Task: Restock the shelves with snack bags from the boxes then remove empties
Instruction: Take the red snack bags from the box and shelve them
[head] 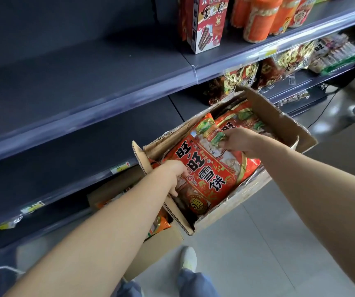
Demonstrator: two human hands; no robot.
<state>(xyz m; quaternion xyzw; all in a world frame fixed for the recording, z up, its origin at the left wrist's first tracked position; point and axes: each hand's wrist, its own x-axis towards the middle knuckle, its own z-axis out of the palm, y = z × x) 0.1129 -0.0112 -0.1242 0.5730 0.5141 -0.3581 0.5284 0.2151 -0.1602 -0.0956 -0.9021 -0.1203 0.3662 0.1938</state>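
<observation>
While reaching into the open cardboard box (279, 118) with both arms, gripping the top red snack bag (206, 168) at two ends: left hand (175, 171) pinching the near left edge beside the upright box flap (142, 159), right hand (239, 139) pinching the far green-printed corner. Lying flat atop more bags inside the box, long axis running from near-left to far-right, printed face up, top end pointing away toward the shelving. Sitting hard against the lower shelf edge (69, 187), box walls closing in on all sides, leaving upward as the only free way out. Standing wide and bare above: the dark middle shelf (76, 82), stocked only at its right with a tall carton (204, 24) and orange jars (260, 20).
</observation>
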